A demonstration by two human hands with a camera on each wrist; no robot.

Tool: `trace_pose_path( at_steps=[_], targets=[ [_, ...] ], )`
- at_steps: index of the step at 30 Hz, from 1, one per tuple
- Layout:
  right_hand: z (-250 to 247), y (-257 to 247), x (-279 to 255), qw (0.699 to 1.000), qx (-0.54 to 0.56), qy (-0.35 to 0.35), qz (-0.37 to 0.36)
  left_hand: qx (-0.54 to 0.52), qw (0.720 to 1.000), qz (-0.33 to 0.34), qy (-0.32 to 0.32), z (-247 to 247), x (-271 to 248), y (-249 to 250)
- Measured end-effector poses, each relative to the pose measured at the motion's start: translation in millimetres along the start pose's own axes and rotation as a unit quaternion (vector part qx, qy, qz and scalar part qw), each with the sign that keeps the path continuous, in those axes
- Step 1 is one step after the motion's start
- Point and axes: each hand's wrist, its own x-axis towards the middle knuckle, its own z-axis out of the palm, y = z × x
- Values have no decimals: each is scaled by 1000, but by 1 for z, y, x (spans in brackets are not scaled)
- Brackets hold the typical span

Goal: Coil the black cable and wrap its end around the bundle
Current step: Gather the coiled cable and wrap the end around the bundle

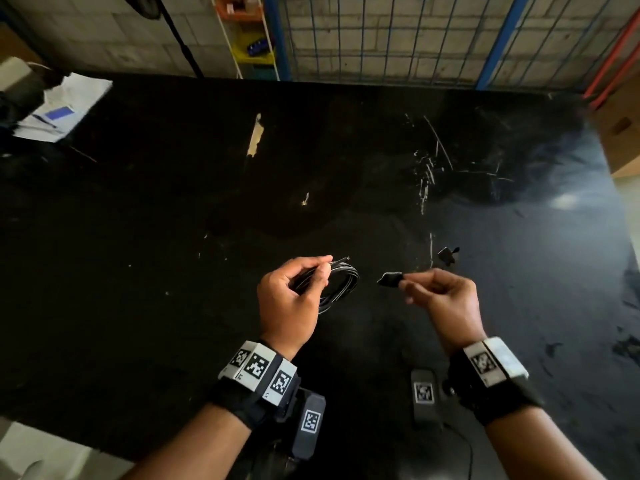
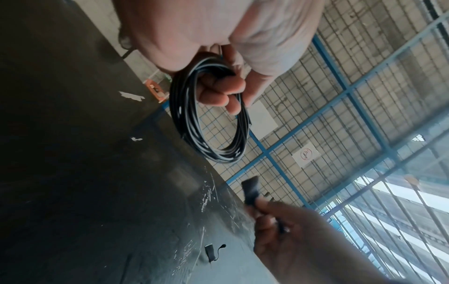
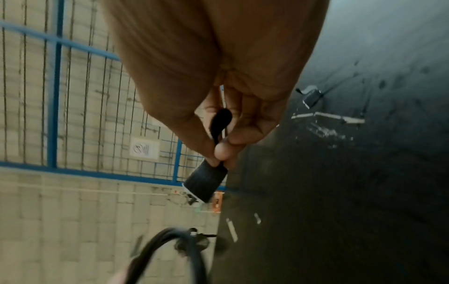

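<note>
Black cable (image 1: 341, 284) coil in left hand (image 1: 289, 299), above table (image 1: 138, 237).

Glossy black cable (image 1: 341, 284) catches light above a matt black table (image 1: 173, 209), scratched and chipped; a wire mesh fence (image 1: 398, 36) lines the block wall (image 1: 104, 29).

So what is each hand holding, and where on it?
The left hand grips the coiled black cable at one side of the loops. The right hand pinches a small black strap at one end.
</note>
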Motion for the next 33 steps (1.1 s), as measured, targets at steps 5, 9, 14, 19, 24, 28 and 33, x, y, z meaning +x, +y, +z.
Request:
trace_pose_path(
  at_steps=[5, 9, 14, 19, 24, 28, 33],
  targets=[
    [13, -18, -59, 984, 162, -39, 65, 41, 995, 92, -2, 13, -15, 22],
    [21, -26, -77, 964, 229, -11, 137, 68, 984, 167, -12, 22, -33, 44],
    [22, -35, -91, 929, 318, 20, 190, 85, 969, 228, -34, 32, -56, 63],
    [13, -42, -105, 881, 424, 16, 210, 69, 969, 230, -52, 36, -73, 71],
    [3, -40, -121, 861, 471, -11, 193, 17, 976, 210, -62, 41, -85, 86],
    [-4, -46, -130, 850, 495, -27, 176, -47, 983, 167, -58, 45, -95, 97],
    [-10, -52, -135, 850, 500, -43, 158, -65, 987, 140, -48, 49, -99, 107]
  ],
)
